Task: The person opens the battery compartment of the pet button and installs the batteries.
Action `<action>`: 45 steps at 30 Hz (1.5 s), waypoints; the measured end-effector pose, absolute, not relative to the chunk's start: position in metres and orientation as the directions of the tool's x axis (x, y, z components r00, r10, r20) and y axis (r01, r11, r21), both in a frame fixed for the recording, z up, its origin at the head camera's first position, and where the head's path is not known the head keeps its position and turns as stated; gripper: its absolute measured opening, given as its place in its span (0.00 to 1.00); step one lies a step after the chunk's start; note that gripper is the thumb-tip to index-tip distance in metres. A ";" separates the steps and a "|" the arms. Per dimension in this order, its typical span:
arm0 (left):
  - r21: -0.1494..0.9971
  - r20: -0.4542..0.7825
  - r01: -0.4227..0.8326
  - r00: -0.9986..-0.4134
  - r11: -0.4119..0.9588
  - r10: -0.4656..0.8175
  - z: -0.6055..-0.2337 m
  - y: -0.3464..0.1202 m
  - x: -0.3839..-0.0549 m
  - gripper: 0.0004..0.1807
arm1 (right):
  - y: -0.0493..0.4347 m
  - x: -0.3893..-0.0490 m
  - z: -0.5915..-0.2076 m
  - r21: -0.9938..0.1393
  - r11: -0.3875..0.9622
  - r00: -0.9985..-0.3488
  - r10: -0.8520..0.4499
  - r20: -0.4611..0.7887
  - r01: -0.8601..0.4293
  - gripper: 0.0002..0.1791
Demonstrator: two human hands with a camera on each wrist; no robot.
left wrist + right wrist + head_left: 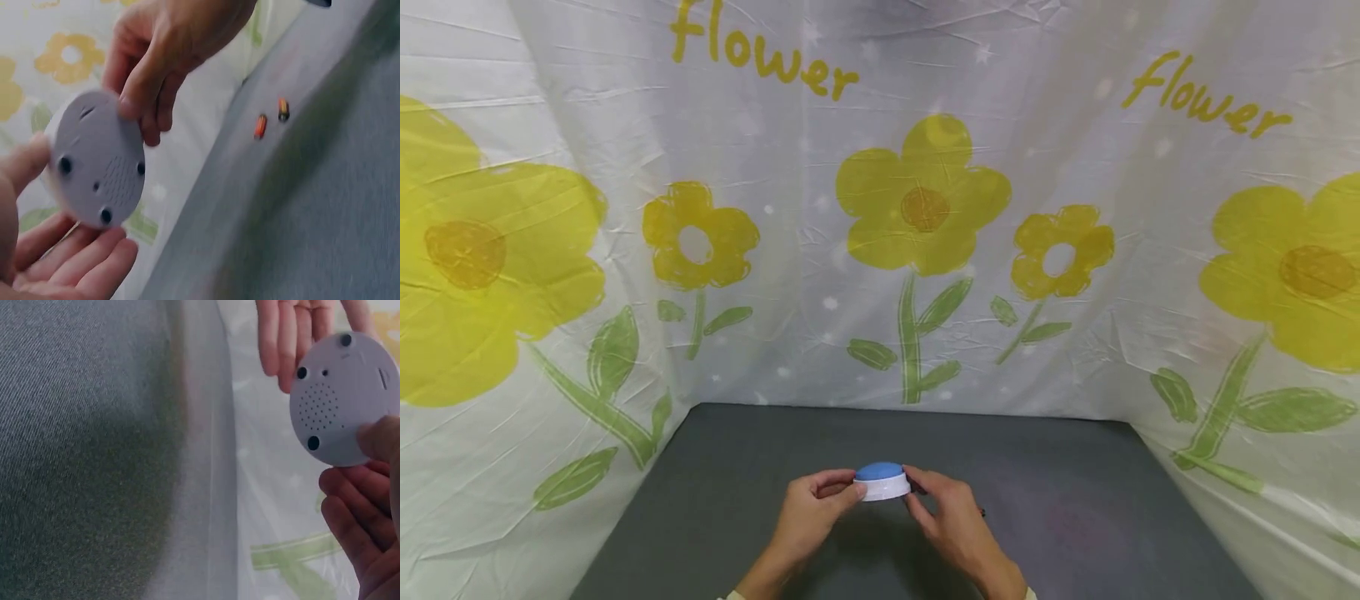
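A round push button with a blue dome and a white base (882, 488) is held above the dark table, one hand at each side. My left hand (806, 510) grips its left edge between thumb and fingers. On the opposite edge, my right hand (957, 521) pinches it, the thumb lying on the pale underside (331, 406) in the right wrist view. That underside shows dark round feet, a cluster of small speaker holes and a small slot near the rim. The blue dome is hidden in both wrist views.
Two small orange-and-black batteries, one battery (260, 126) beside the other battery (284, 109), lie on the table (760, 450). A white curtain (805, 333) printed with yellow flowers hangs along the table's back and both sides.
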State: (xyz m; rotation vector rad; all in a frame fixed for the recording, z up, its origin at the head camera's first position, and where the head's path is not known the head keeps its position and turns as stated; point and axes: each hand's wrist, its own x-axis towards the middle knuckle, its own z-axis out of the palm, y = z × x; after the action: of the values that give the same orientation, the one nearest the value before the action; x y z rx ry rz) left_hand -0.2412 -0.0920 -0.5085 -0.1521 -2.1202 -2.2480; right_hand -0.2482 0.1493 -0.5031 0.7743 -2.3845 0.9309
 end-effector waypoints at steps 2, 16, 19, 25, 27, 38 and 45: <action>0.990 0.101 0.105 -0.994 -0.099 -0.037 -0.505 -0.087 -0.240 0.22 | 0.148 -0.248 -0.502 -0.462 0.611 -0.730 -0.308 0.610 -0.643 0.19; 0.960 0.281 0.273 -0.933 0.067 -0.224 -0.492 -0.065 -0.234 0.13 | 0.141 -0.245 -0.492 -0.525 0.627 -0.762 -0.181 0.621 -0.576 0.12; 0.940 0.329 0.298 -0.922 0.168 -0.202 -0.492 -0.065 -0.233 0.13 | 0.140 -0.245 -0.489 -0.526 0.628 -0.757 -0.159 0.634 -0.573 0.11; 0.903 0.391 0.331 -0.898 0.274 -0.200 -0.492 -0.065 -0.233 0.13 | 0.139 -0.245 -0.485 -0.525 0.626 -0.753 -0.159 0.639 -0.577 0.13; 0.903 0.395 0.339 -0.898 0.265 -0.195 -0.493 -0.065 -0.233 0.14 | 0.139 -0.245 -0.483 -0.529 0.627 -0.759 -0.159 0.632 -0.572 0.13; 0.925 0.337 0.293 -0.927 0.242 -0.166 -0.496 -0.067 -0.234 0.16 | 0.137 -0.243 -0.481 -0.583 0.672 -0.852 -0.144 0.503 -0.457 0.09; 0.959 0.236 0.222 -0.969 0.174 -0.069 -0.502 -0.073 -0.233 0.18 | 0.139 -0.243 -0.490 -0.609 0.669 -0.884 -0.161 0.440 -0.425 0.08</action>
State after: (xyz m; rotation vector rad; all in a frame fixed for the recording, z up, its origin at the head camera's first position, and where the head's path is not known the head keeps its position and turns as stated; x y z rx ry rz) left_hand -0.2328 -0.0726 -0.5024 -0.1477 -2.2225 -1.8793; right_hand -0.2432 0.1388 -0.4897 0.4623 -2.5359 1.0534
